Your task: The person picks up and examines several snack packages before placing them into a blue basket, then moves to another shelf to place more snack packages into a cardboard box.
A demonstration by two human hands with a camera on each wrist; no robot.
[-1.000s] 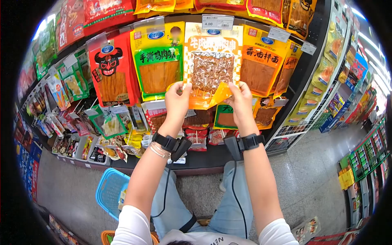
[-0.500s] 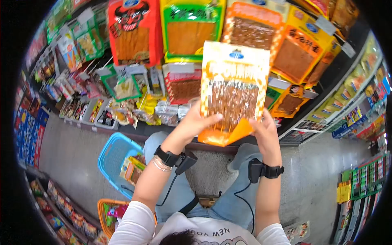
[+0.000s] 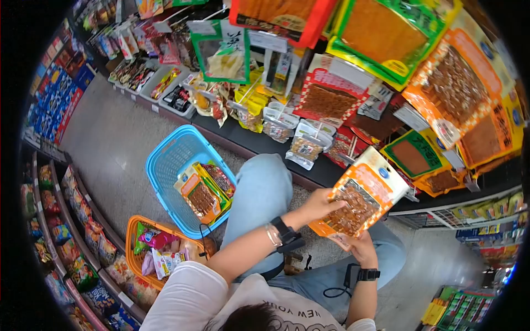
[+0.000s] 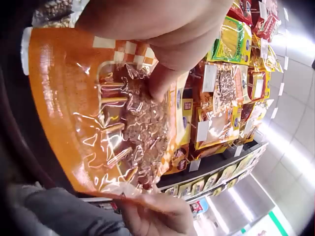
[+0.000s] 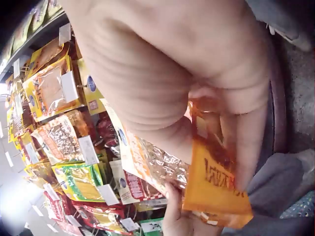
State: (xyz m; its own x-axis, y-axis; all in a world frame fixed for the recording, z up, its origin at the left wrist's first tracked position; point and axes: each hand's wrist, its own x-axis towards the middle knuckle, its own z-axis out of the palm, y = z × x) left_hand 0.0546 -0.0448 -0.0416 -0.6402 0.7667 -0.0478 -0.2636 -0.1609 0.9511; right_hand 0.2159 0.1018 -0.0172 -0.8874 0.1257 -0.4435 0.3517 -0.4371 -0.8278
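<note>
A flat packet of skewered meat snack point(image 3: 361, 193), white at the top and orange-checked lower down with a clear window, is held tilted over the person's lap. The left hand point(image 3: 321, 205) grips its left edge, with the thumb point(image 4: 162, 81) pressed on the window. At the packet's bottom corner the right hand point(image 3: 364, 249) pinches the orange end, whose flap point(image 5: 209, 179) is folded over in the right wrist view. The same kind of packet point(image 3: 458, 83) hangs on the rack.
A blue basket point(image 3: 160, 185) with several snack packets point(image 3: 207, 193) stands on the floor to the left. Close by it is an orange basket point(image 3: 131, 243) of bagged goods. Shelves of hanging snacks point(image 3: 331, 102) line the front, and another shelf point(image 3: 77, 231) stands at far left.
The packet has come off the front of the rack, moving down and toward the body in both hands. The head view has swung left, bringing the baskets further in.
</note>
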